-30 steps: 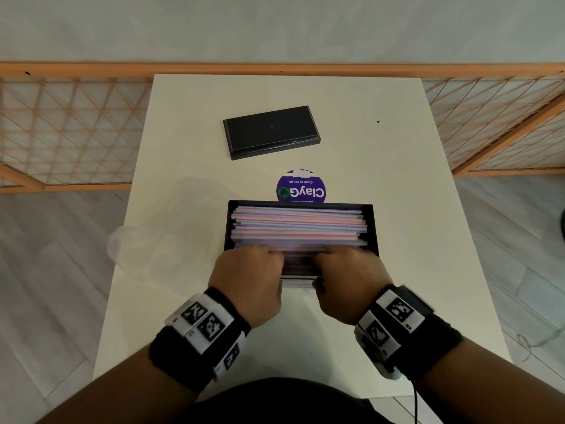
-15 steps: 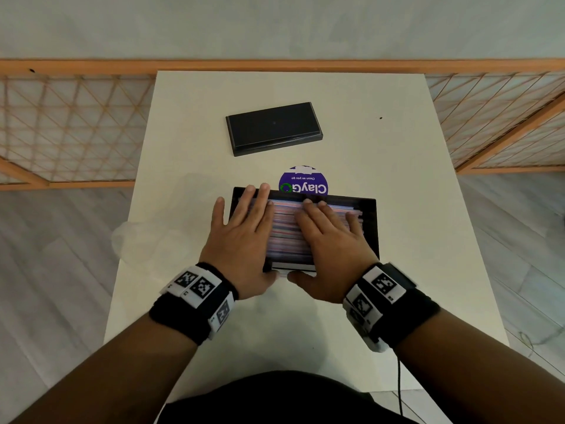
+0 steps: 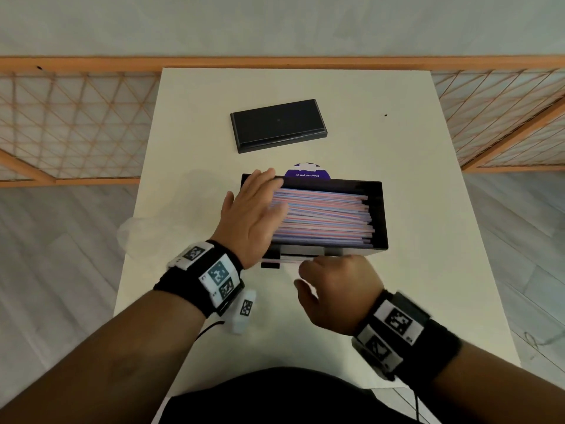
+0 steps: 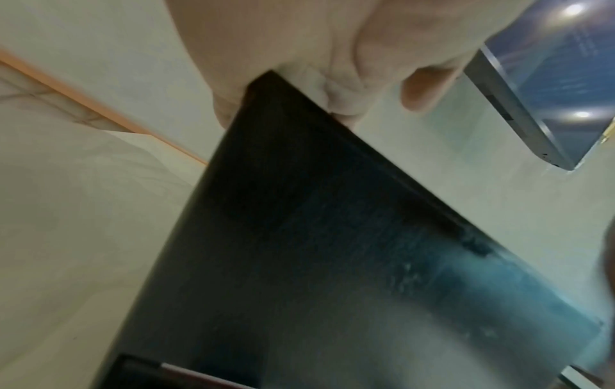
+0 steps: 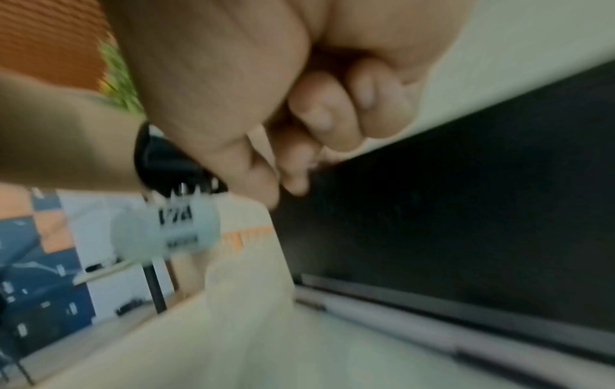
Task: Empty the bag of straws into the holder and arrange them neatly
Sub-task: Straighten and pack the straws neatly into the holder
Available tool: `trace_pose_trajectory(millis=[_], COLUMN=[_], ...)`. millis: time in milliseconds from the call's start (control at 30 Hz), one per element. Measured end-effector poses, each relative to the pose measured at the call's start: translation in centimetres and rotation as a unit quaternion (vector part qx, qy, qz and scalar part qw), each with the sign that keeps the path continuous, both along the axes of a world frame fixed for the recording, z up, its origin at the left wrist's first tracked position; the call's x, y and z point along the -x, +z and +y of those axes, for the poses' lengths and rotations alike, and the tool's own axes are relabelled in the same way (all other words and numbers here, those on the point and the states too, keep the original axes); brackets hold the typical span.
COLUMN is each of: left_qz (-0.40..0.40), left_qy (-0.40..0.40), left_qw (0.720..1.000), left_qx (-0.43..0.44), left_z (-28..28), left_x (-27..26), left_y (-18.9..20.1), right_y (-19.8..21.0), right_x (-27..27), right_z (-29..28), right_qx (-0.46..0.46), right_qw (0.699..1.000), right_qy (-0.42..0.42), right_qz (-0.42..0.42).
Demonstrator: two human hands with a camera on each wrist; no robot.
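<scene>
The black straw holder [image 3: 376,209] stands open-topped in the middle of the table, filled with pink and blue straws [image 3: 324,215] lying lengthwise. My left hand [image 3: 253,209] lies flat with straight fingers on the left end of the straws. In the left wrist view its fingers [image 4: 336,79] reach over the holder's dark wall [image 4: 299,237]. My right hand [image 3: 331,286] hangs just in front of the holder's near wall, fingers curled, with nothing seen in them. The right wrist view shows those curled fingers [image 5: 326,118] beside the black wall [image 5: 465,205]. The clear bag [image 3: 146,231] lies crumpled and empty to the left.
A black lid [image 3: 278,125] lies flat at the back of the white table [image 3: 428,270]. A purple round sticker [image 3: 307,172] peeks out behind the holder. An orange lattice fence [image 3: 76,123] runs behind the table.
Both hands lay flat on the straws half a second ago. The right hand has since pulled back to the holder's front and curled; the left has slid to the straws' left end.
</scene>
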State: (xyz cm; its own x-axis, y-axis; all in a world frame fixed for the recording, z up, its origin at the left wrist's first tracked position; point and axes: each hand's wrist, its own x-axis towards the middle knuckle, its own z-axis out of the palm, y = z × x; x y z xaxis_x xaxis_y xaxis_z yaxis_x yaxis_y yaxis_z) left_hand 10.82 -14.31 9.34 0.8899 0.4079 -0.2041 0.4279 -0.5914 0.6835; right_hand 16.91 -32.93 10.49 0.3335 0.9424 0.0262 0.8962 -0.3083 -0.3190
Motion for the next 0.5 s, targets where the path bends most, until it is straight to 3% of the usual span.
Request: trace_pose_trajectory(millis=[67, 167, 400, 500], left_qz=[-0.035, -0.065, -0.072, -0.124], left_qy=[0.035, 0.051, 0.043, 0.055], left_qw=[0.999, 0.996, 0.993, 0.991], left_qx=[-0.001, -0.035, -0.079, 0.005], left_z=[-0.2, -0.6, -0.6, -0.1], left_x=[-0.1, -0.1, -0.1, 0.1], left_y=[-0.3, -0.9, -1.6, -2.0], right_y=[-1.7, -4.3, -5.4, -4.4], right_x=[0.3, -0.2, -0.5, -0.3], right_z=[0.2, 1.0, 3.4, 3.1], right_qx=[0.169, 0.267, 0.354, 0.353], right_qw=[0.985, 0.961, 0.93, 0.932], right_qy=[-0.021, -0.034, -0.066, -0.052], right_qz=[-0.008, -0.055, -0.068, -0.064])
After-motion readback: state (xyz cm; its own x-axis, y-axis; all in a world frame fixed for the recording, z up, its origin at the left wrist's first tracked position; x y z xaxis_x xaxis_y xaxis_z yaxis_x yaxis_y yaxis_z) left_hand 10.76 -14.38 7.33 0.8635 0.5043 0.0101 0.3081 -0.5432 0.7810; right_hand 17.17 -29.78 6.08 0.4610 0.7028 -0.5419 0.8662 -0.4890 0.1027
